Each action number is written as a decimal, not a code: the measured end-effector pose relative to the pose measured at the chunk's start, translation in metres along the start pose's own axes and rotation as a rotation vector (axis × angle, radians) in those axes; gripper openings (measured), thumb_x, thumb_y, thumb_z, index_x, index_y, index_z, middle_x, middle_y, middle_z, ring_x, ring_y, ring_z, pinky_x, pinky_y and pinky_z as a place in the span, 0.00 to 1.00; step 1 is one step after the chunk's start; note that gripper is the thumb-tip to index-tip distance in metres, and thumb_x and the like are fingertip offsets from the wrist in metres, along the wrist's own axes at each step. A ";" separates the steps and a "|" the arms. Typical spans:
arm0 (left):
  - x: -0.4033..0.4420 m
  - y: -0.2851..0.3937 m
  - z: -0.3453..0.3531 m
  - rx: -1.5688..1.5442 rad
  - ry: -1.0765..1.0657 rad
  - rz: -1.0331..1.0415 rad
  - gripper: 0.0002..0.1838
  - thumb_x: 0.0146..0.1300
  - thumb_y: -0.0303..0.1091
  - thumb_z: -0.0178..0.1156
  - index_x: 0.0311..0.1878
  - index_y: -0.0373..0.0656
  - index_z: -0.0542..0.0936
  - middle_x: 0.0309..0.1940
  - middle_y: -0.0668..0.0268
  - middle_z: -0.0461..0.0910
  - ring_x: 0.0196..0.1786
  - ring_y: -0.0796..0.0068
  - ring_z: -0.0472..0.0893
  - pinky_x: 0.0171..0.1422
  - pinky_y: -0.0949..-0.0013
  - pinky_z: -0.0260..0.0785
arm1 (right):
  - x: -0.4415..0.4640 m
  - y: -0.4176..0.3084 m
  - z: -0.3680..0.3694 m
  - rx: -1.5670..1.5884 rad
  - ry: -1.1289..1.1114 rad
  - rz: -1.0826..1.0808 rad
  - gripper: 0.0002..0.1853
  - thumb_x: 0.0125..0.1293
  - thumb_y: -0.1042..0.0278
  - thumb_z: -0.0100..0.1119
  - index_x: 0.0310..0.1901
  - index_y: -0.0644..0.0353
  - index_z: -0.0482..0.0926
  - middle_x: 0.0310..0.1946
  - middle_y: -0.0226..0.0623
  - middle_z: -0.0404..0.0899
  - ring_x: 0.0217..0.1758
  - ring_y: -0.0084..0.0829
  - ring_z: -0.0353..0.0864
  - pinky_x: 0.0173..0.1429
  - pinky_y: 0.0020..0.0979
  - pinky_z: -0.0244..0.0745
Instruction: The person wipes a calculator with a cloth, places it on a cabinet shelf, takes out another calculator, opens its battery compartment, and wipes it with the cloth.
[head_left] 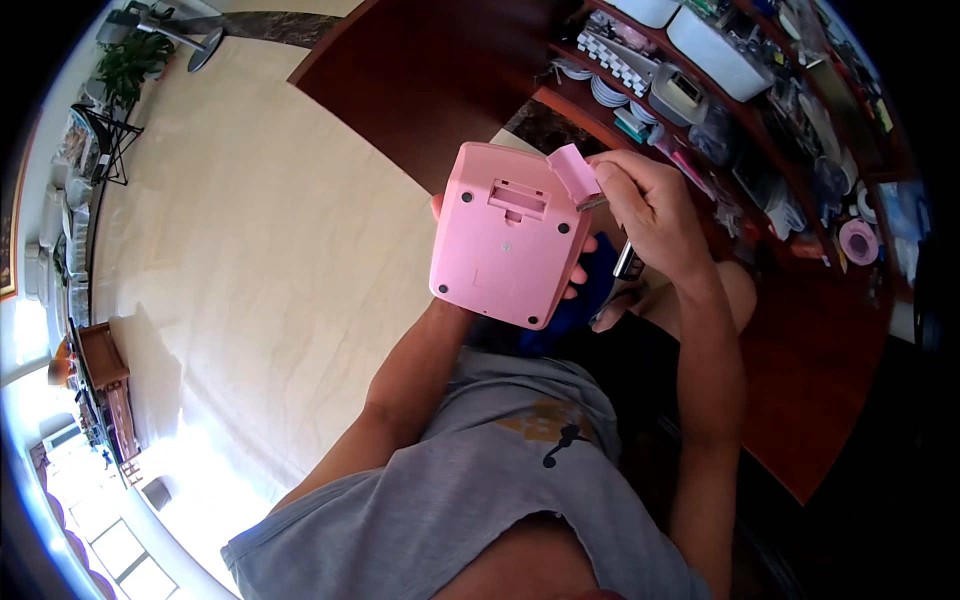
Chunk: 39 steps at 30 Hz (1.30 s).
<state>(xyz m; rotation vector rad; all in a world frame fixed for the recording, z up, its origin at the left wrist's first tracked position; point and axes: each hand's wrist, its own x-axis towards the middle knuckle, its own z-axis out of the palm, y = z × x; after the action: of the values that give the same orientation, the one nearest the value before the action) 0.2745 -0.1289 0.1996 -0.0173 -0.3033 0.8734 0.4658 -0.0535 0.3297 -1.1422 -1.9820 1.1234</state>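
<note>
My left hand (579, 272) holds a pink calculator-like device (500, 265) from beneath, fingers wrapped round its edges and mostly hidden behind it. Its back faces up, with dark round feet near the corners, a small centre screw and an uncovered rectangular recess (518, 199) near the top. Beside the upper right corner, my right hand (650, 205) is closed on a small pink cover (573, 176), pinched by the fingertips. A slim tool with a black and silver handle (626, 262), apparently a screwdriver, also passes through that hand. Its metal tip shows near the cover.
Dark red shelves (690, 165) at the upper right carry plates, white bins and many small goods. A brown wooden panel (430, 90) stands ahead. Pale tiled floor (270, 220) stretches left. A plant (135, 55) and a small wooden cabinet (103, 355) line the far left side.
</note>
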 end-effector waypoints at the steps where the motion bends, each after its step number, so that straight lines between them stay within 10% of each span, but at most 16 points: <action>1: -0.001 0.001 0.000 0.003 0.002 0.001 0.79 0.37 0.95 0.51 0.82 0.38 0.52 0.73 0.28 0.58 0.64 0.26 0.74 0.68 0.35 0.69 | 0.001 -0.003 0.001 0.016 -0.025 0.045 0.15 0.77 0.68 0.51 0.44 0.73 0.83 0.27 0.40 0.79 0.30 0.24 0.74 0.36 0.31 0.71; 22: -0.002 -0.002 0.016 0.141 0.169 0.030 0.81 0.34 0.97 0.50 0.80 0.33 0.56 0.71 0.28 0.62 0.61 0.26 0.76 0.63 0.38 0.75 | -0.003 -0.016 0.010 -0.127 0.050 -0.185 0.12 0.77 0.70 0.53 0.43 0.71 0.82 0.31 0.47 0.83 0.32 0.37 0.85 0.37 0.35 0.77; 31: 0.002 -0.004 0.000 0.207 -0.098 0.059 0.78 0.39 0.94 0.52 0.80 0.33 0.55 0.72 0.29 0.61 0.67 0.24 0.72 0.68 0.36 0.72 | -0.001 -0.015 0.013 -0.201 0.050 -0.255 0.08 0.74 0.74 0.56 0.44 0.69 0.82 0.34 0.46 0.83 0.34 0.40 0.86 0.38 0.36 0.79; 39: 0.001 -0.005 0.012 0.240 0.158 0.016 0.74 0.39 0.97 0.44 0.80 0.44 0.59 0.68 0.34 0.68 0.64 0.22 0.74 0.69 0.36 0.70 | -0.004 -0.013 0.013 -0.354 0.055 -0.291 0.07 0.74 0.72 0.58 0.45 0.67 0.82 0.35 0.45 0.83 0.35 0.42 0.86 0.39 0.37 0.80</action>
<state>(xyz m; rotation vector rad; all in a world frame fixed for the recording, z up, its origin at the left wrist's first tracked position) 0.2761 -0.1328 0.2116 0.1333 -0.0496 0.9145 0.4526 -0.0658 0.3343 -0.9940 -2.2725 0.6033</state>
